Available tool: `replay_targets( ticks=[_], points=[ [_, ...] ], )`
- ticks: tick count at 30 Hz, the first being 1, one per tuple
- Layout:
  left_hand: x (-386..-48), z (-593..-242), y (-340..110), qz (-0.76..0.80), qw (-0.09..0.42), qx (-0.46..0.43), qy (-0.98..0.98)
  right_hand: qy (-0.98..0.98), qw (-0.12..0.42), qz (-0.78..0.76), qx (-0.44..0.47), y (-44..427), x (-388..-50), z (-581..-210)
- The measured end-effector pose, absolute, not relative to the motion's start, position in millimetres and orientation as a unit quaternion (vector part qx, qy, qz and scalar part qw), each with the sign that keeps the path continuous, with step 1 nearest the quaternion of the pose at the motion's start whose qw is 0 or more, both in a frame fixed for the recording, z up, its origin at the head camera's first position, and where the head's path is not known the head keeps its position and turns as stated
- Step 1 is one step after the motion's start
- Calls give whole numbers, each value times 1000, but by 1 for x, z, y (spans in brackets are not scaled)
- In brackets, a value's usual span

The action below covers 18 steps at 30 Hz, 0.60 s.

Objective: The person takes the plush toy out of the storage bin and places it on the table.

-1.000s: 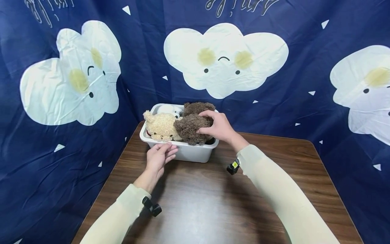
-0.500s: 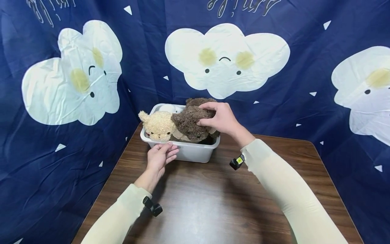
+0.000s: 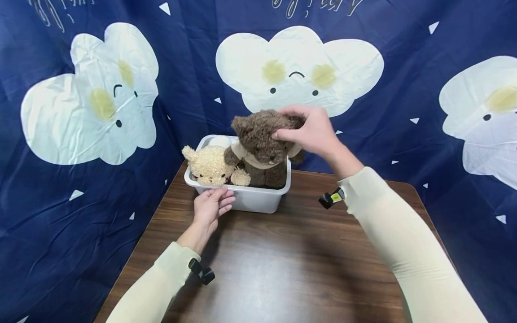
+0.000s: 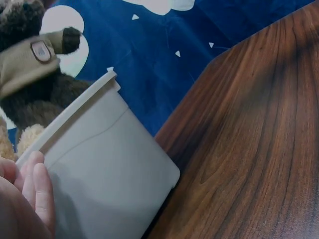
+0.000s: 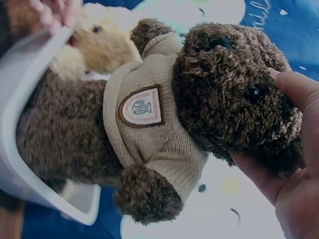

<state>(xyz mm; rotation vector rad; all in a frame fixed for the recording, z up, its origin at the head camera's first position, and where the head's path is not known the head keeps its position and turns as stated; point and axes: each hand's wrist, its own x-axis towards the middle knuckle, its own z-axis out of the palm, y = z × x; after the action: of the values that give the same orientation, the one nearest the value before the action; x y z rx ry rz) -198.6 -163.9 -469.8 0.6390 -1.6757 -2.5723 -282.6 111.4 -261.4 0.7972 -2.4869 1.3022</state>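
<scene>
My right hand (image 3: pixel 313 130) grips a dark brown teddy bear (image 3: pixel 260 137) by the head. In the right wrist view the bear (image 5: pixel 219 94) wears a beige knit sweater (image 5: pixel 144 112) with a badge; its legs are still inside a white plastic bin (image 3: pixel 258 200). My left hand (image 3: pixel 210 206) holds the bin's front rim, thumb on top and fingers against the outer wall, as the left wrist view also shows. Left of the bear, a cream plush toy (image 3: pixel 211 163) lies in the bin, its head at the front rim. A white plush (image 3: pixel 220 141) behind it is mostly hidden.
The bin stands at the back left of a brown wooden table (image 3: pixel 266 264). A dark blue curtain (image 3: pixel 190 67) with white cloud prints hangs close behind and on both sides.
My right hand has lifted the brown bear upward and slightly right, so that its sweater and body now show. The cream plush has settled leftward. My left hand keeps its place on the rim.
</scene>
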Motion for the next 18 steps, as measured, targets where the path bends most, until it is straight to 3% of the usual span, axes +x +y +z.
replay_targets(
  ticks=[11,18],
  points=[
    [-201,-471,-166,-810,-5,200,-551,-804,198,497,260,164,-284,-209],
    [-200,-472,-166,-808,-5,200,-554,-805,210,515,209,214,-292,-206]
  ],
)
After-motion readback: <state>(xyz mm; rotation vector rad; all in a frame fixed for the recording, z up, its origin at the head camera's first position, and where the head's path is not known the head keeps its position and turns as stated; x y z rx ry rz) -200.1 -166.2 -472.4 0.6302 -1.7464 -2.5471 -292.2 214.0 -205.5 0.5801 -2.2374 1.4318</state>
